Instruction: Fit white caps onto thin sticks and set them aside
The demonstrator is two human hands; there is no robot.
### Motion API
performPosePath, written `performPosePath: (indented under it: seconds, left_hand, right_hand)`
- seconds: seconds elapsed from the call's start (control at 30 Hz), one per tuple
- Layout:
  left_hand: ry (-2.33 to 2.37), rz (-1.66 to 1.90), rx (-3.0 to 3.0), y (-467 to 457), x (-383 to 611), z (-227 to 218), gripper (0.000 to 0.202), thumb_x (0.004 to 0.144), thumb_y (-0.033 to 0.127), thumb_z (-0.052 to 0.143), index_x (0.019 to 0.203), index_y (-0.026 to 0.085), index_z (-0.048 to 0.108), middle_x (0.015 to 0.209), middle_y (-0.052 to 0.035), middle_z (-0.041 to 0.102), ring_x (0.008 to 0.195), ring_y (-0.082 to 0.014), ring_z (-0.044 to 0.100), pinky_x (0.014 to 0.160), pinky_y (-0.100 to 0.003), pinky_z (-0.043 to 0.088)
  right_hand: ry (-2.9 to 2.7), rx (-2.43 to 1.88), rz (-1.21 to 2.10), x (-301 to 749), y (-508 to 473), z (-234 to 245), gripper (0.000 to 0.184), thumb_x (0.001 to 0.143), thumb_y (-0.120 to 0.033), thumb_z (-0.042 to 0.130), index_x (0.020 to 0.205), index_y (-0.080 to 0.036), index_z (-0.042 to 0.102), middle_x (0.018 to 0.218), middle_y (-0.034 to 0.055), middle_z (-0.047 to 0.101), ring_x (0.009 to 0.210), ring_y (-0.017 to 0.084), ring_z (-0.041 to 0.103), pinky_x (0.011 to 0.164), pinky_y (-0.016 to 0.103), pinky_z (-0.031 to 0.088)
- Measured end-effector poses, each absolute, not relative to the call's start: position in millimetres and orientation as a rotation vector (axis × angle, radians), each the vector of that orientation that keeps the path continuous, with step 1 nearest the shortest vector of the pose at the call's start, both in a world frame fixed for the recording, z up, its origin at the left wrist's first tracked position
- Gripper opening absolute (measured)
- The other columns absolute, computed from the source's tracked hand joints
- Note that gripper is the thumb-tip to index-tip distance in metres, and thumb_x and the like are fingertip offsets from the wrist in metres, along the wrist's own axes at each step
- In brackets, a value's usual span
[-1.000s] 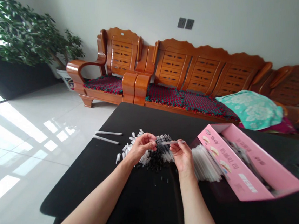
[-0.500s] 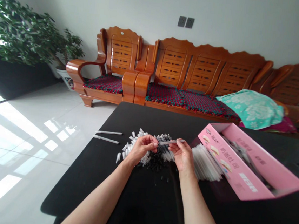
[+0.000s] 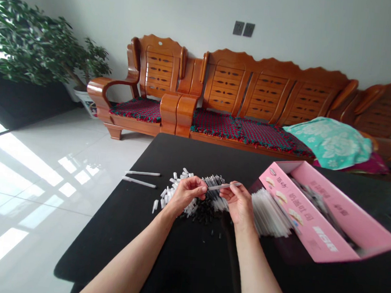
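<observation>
On a black worktop (image 3: 183,274), two white plastic tubes (image 3: 142,173) lie side by side at far left, near a heap of short white caps (image 3: 177,187). The left hand (image 3: 186,194) curls its fingers just beside a slim translucent tube (image 3: 224,185); whether they grip anything cannot be told. The right hand (image 3: 240,204), the nearer, pinches that tube at its far end, its long axis running almost level between the hands, above a bundle of black-tipped rods (image 3: 215,187) and loose black pieces (image 3: 203,211). Further right, clear tubes (image 3: 268,213) fan out toward an open pink carton (image 3: 327,214).
</observation>
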State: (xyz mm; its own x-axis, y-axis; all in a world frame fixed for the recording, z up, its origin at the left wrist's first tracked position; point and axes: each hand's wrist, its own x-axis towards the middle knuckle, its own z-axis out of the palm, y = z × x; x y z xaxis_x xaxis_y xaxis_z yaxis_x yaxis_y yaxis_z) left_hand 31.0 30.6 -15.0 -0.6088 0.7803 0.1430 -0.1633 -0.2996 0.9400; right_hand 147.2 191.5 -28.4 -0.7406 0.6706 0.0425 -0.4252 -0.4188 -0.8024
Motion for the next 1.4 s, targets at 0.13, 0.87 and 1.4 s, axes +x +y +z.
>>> performPosePath:
  seconds: [0.13, 0.87, 1.4]
  left_hand:
    - [1.364, 1.97, 0.831, 31.5, 31.1, -14.8, 0.031, 0.074, 0.039, 0.078, 0.08, 0.011, 0.066, 0.063, -0.0019, 0.063, 0.055, -0.0108, 0.059, 0.056, -0.022, 0.046]
    - [1.897, 1.781, 0.929, 27.9, 32.0, -12.9, 0.046, 0.088, 0.055, 0.054, 0.071, 0.013, 0.066, 0.056, -0.0018, 0.061, 0.044, -0.0095, 0.052, 0.043, -0.02, 0.036]
    - [1.938, 1.794, 0.929, 27.4, 32.7, -12.9, 0.045, 0.088, 0.054, 0.054, 0.071, 0.014, 0.065, 0.054, -0.0005, 0.058, 0.042, -0.0089, 0.049, 0.042, -0.02, 0.034]
  right_hand:
    - [-1.138, -0.372, 2.161, 147.1, 191.5, -28.4, 0.023, 0.071, -0.023, 0.08, 0.087, -0.018, 0.064, 0.078, 0.0071, 0.077, 0.065, 0.02, 0.074, 0.058, 0.028, 0.063]
    - [-1.134, -0.402, 2.104, 145.7, 187.6, -27.4, 0.024, 0.069, -0.024, 0.082, 0.084, -0.017, 0.064, 0.068, 0.0034, 0.074, 0.063, 0.021, 0.074, 0.057, 0.028, 0.063]
    - [-1.136, -0.419, 2.111, 146.0, 186.3, -25.2, 0.026, 0.068, -0.025, 0.083, 0.084, -0.018, 0.064, 0.068, 0.0027, 0.074, 0.063, 0.022, 0.074, 0.056, 0.028, 0.063]
